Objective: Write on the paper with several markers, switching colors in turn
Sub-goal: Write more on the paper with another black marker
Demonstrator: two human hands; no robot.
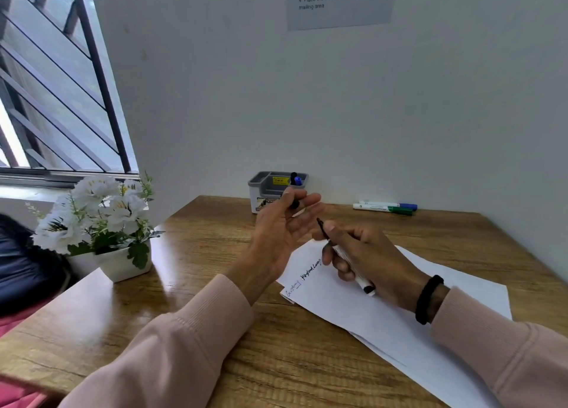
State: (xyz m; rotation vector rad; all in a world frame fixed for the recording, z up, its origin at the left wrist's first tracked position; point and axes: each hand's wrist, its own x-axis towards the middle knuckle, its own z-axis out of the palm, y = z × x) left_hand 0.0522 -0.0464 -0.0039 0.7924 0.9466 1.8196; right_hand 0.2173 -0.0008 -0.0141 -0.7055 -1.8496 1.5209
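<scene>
R hand point(368, 260) grips slim marker point(347, 258); flat paper point(384, 315).

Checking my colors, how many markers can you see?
5: two in the organizer, black and blue; two by the wall, blue and green; one in the right hand.

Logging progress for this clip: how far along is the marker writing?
Done: the paper bears a faint word and a black one. In hand: right hand holds the uncapped black marker; left hand holds its cap. Left: blue marker and green marker lie capped by the wall.
</scene>
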